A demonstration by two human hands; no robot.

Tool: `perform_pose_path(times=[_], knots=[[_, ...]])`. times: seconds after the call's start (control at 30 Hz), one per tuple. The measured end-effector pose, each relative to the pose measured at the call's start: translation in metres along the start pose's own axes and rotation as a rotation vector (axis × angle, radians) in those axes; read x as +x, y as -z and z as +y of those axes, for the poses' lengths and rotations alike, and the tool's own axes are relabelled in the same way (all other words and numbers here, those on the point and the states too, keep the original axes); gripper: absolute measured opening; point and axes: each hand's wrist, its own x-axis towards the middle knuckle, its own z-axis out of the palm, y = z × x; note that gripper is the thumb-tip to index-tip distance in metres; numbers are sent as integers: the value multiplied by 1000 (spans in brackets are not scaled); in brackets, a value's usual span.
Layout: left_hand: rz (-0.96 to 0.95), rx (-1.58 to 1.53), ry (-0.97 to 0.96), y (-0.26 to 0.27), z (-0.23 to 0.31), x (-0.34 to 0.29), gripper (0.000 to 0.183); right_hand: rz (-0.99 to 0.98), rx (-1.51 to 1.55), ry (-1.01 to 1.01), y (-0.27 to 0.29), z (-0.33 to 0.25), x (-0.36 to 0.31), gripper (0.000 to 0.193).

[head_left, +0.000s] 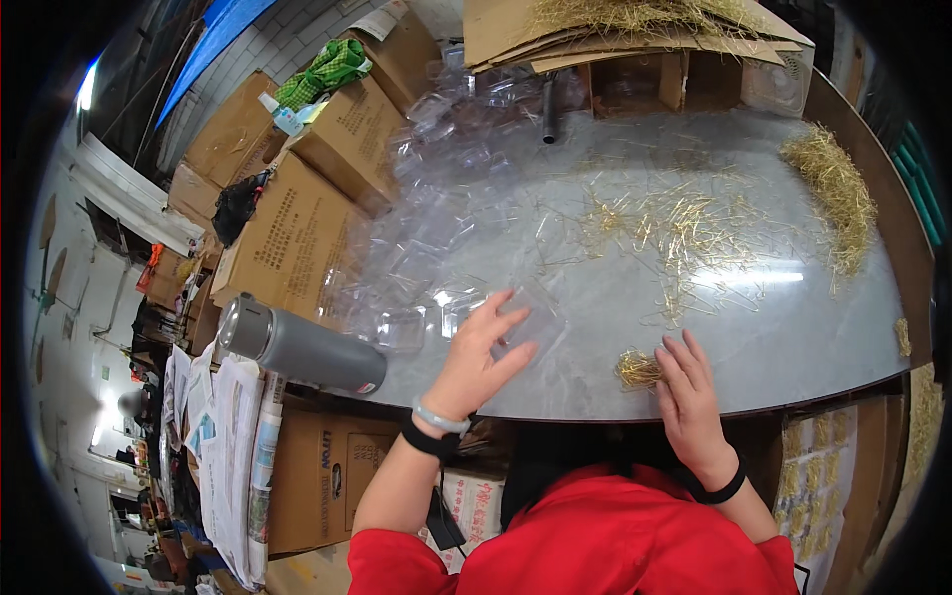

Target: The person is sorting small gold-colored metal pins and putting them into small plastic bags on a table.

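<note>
My left hand [481,357] is over the left side of a clear plastic box [545,319], its fingers and thumb apart. The fingertips overlap the box's near-left edge; whether they press on it I cannot tell. At the table's front edge, my right hand [691,399] has its fingers stretched out. A small bundle of thin gold wire pieces [635,369] lies just left of those fingers, close to or touching them. Beyond it, loose gold wire pieces [684,228] are scattered over the grey table [605,327].
Many clear plastic boxes [436,238] are heaped on the left. A grey bottle [307,347] lies at the front left, near cardboard cartons [288,233]. A large pile of gold wires [833,193] sits at the right rim. Flattened cardboard [635,40] and a dark tube [548,109] are at the back.
</note>
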Motion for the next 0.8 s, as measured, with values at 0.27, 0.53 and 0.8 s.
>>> perform_pose_path(times=[0.27, 0.53, 0.8], knots=[[-364, -222, -264, -32, 48, -37, 53, -81, 420, 255, 22, -34, 20, 40], [65, -1105, 25, -91, 24, -68, 75, -372, 778, -200, 28, -42, 6, 10], [-106, -811, -73, -82, 25, -77, 54, -513, 1158, -406, 16, -37, -13, 13]])
